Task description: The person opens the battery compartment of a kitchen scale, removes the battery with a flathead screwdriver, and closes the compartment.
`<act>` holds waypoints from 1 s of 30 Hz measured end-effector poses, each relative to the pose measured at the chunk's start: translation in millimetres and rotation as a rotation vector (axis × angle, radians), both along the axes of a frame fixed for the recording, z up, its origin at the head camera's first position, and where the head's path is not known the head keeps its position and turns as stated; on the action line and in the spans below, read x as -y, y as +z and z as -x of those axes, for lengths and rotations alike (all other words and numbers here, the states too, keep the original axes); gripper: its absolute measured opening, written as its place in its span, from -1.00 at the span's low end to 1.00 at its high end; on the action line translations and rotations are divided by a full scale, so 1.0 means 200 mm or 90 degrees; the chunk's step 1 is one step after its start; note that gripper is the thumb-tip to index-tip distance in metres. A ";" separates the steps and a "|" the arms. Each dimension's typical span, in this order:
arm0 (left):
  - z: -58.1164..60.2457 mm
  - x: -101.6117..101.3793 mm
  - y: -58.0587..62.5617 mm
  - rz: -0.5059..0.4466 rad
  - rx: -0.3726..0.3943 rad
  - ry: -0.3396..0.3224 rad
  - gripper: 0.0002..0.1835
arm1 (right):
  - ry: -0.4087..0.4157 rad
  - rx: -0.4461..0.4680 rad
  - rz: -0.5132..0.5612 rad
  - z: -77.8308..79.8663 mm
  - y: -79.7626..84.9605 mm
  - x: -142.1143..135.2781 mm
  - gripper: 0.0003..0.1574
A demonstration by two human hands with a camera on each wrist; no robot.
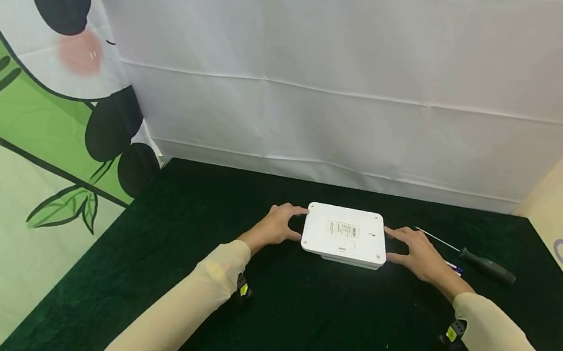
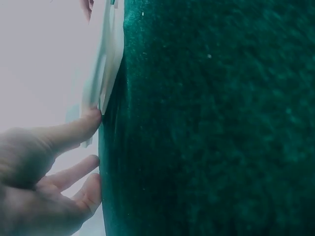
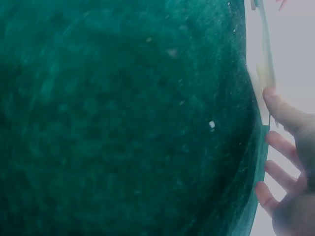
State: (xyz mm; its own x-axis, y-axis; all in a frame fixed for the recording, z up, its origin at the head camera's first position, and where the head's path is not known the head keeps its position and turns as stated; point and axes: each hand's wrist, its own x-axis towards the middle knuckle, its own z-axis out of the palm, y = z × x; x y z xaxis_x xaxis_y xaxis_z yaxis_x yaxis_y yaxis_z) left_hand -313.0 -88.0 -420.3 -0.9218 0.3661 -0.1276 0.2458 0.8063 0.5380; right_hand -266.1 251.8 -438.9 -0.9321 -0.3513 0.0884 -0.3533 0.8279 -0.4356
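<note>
Both hands' fingers (image 1: 294, 213) against white box (image 1: 344, 235)

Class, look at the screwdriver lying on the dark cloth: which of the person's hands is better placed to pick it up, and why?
The right hand, probably. The screwdriver lies just beyond it on the right side of the dark cloth, while the left hand rests at the far side of the white device and would have to cross over it.
</note>
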 end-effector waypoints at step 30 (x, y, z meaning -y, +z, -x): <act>0.02 0.07 0.00 -0.091 0.003 0.016 -0.47 | 0.026 0.026 0.084 -0.01 0.03 -0.06 -0.31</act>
